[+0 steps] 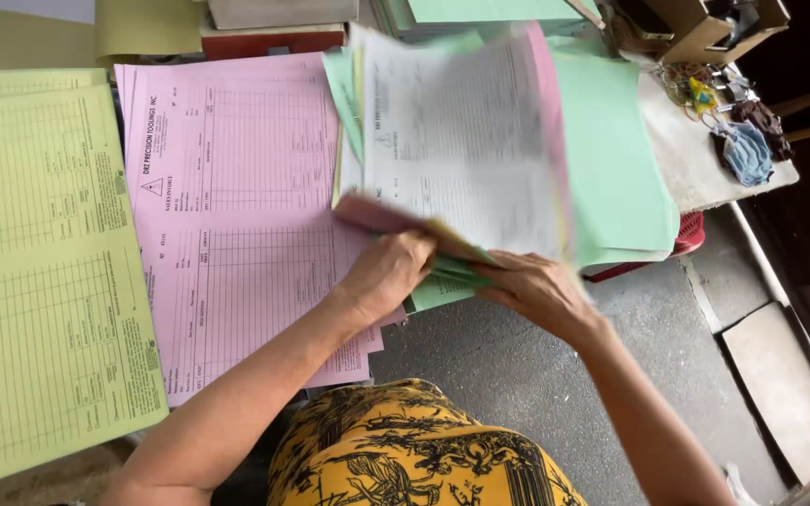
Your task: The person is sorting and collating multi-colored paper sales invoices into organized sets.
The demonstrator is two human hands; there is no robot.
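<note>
Both hands, left hand and right hand, grip the mixed sheaf of forms at the surface's near edge; I'd pinch firmly and square corners over the pink stack.

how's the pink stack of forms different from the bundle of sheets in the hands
The pink stack lies flat on the table, untouched and sharp; the bundle is lifted, blurred, gripped by the left hand and right hand. The pink stack shows one colour; the bundle mixes white, pink, yellow and green. Both are printed forms with ruled tables.
</note>
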